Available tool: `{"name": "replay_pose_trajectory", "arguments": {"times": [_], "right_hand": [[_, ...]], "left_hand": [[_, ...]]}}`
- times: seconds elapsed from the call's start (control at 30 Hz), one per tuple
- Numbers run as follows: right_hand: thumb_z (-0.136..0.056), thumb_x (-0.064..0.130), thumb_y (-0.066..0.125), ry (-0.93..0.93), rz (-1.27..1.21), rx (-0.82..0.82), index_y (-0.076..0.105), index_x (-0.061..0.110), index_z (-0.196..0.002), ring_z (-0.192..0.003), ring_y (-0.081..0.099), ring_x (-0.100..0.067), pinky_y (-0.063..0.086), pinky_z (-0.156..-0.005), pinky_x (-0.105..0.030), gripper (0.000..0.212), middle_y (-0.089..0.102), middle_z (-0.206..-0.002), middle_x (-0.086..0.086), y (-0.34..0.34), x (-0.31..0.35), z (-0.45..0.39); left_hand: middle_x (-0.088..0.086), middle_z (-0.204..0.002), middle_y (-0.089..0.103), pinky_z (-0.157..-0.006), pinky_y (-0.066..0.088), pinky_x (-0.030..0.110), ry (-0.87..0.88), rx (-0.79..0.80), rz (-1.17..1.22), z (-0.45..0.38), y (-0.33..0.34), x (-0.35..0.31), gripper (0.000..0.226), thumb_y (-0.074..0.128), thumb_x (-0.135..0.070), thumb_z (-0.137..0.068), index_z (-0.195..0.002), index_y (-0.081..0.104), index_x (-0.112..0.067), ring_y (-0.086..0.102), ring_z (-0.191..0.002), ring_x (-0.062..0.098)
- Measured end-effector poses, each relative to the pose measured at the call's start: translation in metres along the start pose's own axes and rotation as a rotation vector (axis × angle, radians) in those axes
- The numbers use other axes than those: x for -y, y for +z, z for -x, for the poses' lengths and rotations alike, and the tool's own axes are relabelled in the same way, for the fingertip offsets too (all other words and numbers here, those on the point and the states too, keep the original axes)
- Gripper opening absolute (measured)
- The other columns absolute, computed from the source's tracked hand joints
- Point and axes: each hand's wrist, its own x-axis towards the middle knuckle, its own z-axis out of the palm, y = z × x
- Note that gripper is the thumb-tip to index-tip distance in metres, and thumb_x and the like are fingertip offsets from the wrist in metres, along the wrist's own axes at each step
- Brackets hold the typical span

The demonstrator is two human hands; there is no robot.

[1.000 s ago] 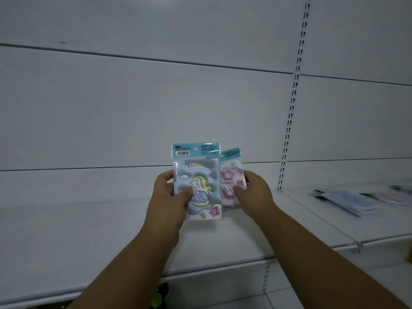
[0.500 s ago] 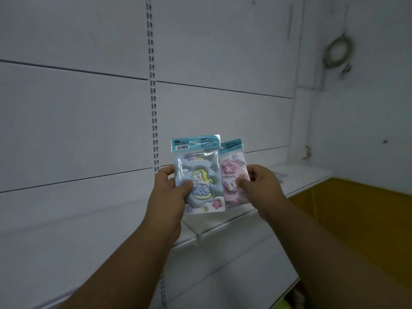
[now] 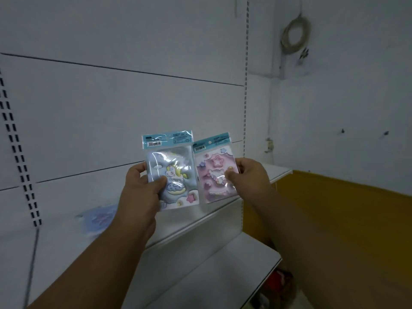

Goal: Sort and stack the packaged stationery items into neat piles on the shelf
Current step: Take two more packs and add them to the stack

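Note:
I hold two packaged sticker sheets upright in front of the white shelf back. My left hand [image 3: 142, 186] grips the blue unicorn packet [image 3: 171, 168] by its left edge, thumb on the front. My right hand [image 3: 247, 177] grips the pink star packet [image 3: 214, 172] by its right edge. The two packets sit side by side, the blue one slightly overlapping the pink one. A blurred bluish packet [image 3: 100, 219] lies flat on the white shelf [image 3: 200, 215] below and left of my left hand.
A lower white shelf [image 3: 223, 268] juts out beneath. Slotted uprights run down the back panel at the left [image 3: 20, 166] and at the centre right [image 3: 246, 85]. A yellow wall band [image 3: 345, 208] and a coiled cable [image 3: 295, 34] are at the right.
The view has swung further right along the shelving. My hands have drawn the two packets apart, so the pink one now shows almost fully beside the blue one.

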Motion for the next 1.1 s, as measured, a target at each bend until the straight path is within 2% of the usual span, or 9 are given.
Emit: {"name": "replay_pose_trajectory", "arguments": {"times": [0.17, 0.3, 0.43, 0.53, 0.7, 0.8, 0.87, 0.97, 1.1], "right_hand": [[-0.089, 0.017, 0.062, 0.004, -0.005, 0.034, 0.071, 0.019, -0.096, -0.078, 0.073, -0.02, 0.061, -0.077, -0.046, 0.011, 0.076, -0.089, -0.003, 0.004, -0.032, -0.071], [-0.086, 0.016, 0.066, 0.022, -0.038, 0.023, 0.068, 0.019, -0.093, -0.078, 0.073, -0.022, 0.06, -0.076, -0.047, 0.008, 0.075, -0.088, -0.004, 0.003, -0.054, -0.119], [-0.081, 0.008, 0.071, 0.12, -0.066, 0.162, 0.07, 0.01, -0.082, -0.075, 0.074, -0.029, 0.061, -0.074, -0.049, 0.002, 0.075, -0.084, -0.013, 0.009, -0.086, -0.172], [-0.078, 0.005, 0.074, 0.19, -0.087, 0.295, 0.07, 0.008, -0.076, -0.07, 0.074, -0.029, 0.062, -0.071, -0.045, 0.006, 0.075, -0.083, -0.017, 0.019, -0.11, -0.206], [-0.078, 0.006, 0.077, 0.256, -0.024, 0.508, 0.068, -0.003, -0.093, -0.063, 0.069, -0.022, 0.05, -0.049, -0.025, 0.019, 0.07, -0.081, -0.016, 0.026, -0.143, -0.248], [-0.075, 0.008, 0.08, 0.237, 0.015, 0.564, 0.062, -0.001, -0.079, -0.06, 0.06, -0.018, 0.047, -0.053, -0.025, 0.021, 0.06, -0.07, -0.013, 0.03, -0.161, -0.263], [-0.072, 0.018, 0.083, 0.163, 0.149, 0.591, 0.057, 0.002, -0.07, -0.059, 0.056, -0.019, 0.045, -0.054, -0.025, 0.03, 0.055, -0.065, -0.011, 0.033, -0.167, -0.265], [-0.07, 0.034, 0.083, 0.027, 0.373, 0.629, 0.05, 0.007, -0.061, -0.047, 0.047, -0.01, 0.033, -0.037, -0.018, 0.044, 0.049, -0.055, -0.003, 0.028, -0.165, -0.259], [-0.067, 0.038, 0.082, -0.093, 0.458, 0.644, 0.042, 0.016, -0.058, -0.046, 0.044, -0.008, 0.026, -0.037, -0.019, 0.046, 0.045, -0.056, 0.001, 0.026, -0.165, -0.252]], "left_hand": [[0.003, -0.101, 0.071, -0.053, 0.054, 0.031, -0.001, -0.039, -0.06, -0.06, 0.045, 0.027, 0.035, 0.059, 0.0, -0.092, -0.114, 0.051, -0.026, 0.072, -0.078, 0.023], [0.002, -0.094, 0.068, -0.036, 0.049, 0.021, -0.007, -0.065, -0.074, -0.086, 0.075, 0.039, 0.036, 0.058, 0.002, -0.092, -0.117, 0.05, -0.022, 0.068, -0.065, 0.016], [0.005, -0.091, 0.066, -0.035, 0.047, 0.019, 0.002, -0.132, -0.092, -0.109, 0.102, 0.057, 0.035, 0.058, 0.002, -0.093, -0.118, 0.049, -0.02, 0.065, -0.059, 0.014], [0.003, -0.089, 0.067, -0.039, 0.052, 0.025, 0.01, -0.222, -0.114, -0.123, 0.119, 0.071, 0.036, 0.06, 0.002, -0.092, -0.117, 0.049, -0.021, 0.067, -0.06, 0.017], [0.012, -0.1, 0.069, -0.067, 0.061, 0.052, -0.008, -0.383, -0.111, -0.138, 0.149, 0.09, 0.046, 0.062, 0.004, -0.087, -0.124, 0.05, -0.019, 0.073, -0.077, 0.034], [0.015, -0.102, 0.068, -0.075, 0.058, 0.06, -0.002, -0.425, -0.099, -0.142, 0.165, 0.1, 0.044, 0.06, 0.005, -0.087, -0.123, 0.05, -0.018, 0.071, -0.083, 0.038], [0.017, -0.104, 0.068, -0.077, 0.056, 0.063, -0.011, -0.452, -0.112, -0.144, 0.174, 0.108, 0.045, 0.06, 0.005, -0.087, -0.125, 0.05, -0.017, 0.07, -0.087, 0.041], [0.019, -0.101, 0.068, -0.076, 0.058, 0.06, -0.022, -0.475, -0.144, -0.145, 0.185, 0.118, 0.044, 0.06, 0.006, -0.086, -0.123, 0.051, -0.016, 0.068, -0.093, 0.046], [0.013, -0.099, 0.067, -0.061, 0.059, 0.042, -0.034, -0.495, -0.144, -0.149, 0.192, 0.123, 0.039, 0.059, 0.006, -0.088, -0.118, 0.051, -0.019, 0.069, -0.081, 0.034]]}}
